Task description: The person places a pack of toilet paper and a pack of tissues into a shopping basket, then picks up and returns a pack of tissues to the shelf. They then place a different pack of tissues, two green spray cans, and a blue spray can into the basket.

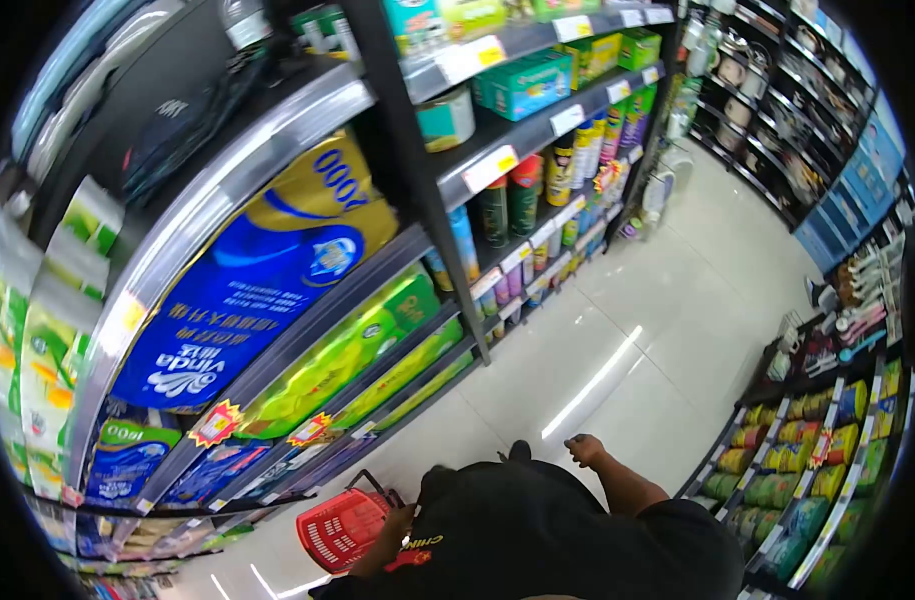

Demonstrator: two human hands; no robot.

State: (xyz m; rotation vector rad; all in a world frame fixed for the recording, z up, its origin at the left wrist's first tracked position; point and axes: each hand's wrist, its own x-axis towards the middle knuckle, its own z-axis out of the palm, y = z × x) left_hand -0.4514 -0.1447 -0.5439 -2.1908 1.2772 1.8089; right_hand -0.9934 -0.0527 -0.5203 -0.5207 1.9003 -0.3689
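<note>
My left hand (397, 523) is low at my side, closed by the black handle of a red shopping basket (339, 530). The basket hangs beside my left hip, and its handle (374, 482) runs up toward that hand. My fingers there are partly hidden by the dark shirt. My right hand (583, 451) hangs over the pale floor with fingers curled in and nothing visible in them. Nearest on the left, a big blue and gold tissue pack (239, 290) lies on a shelf above green tissue packs (347, 350).
Shelving at the upper middle holds spray cans (525, 190) and boxes (523, 84). On the right, a rack carries colourful rolled packs (777, 455). A glossy tiled floor (667, 300) runs between them toward shelves of pots (734, 75).
</note>
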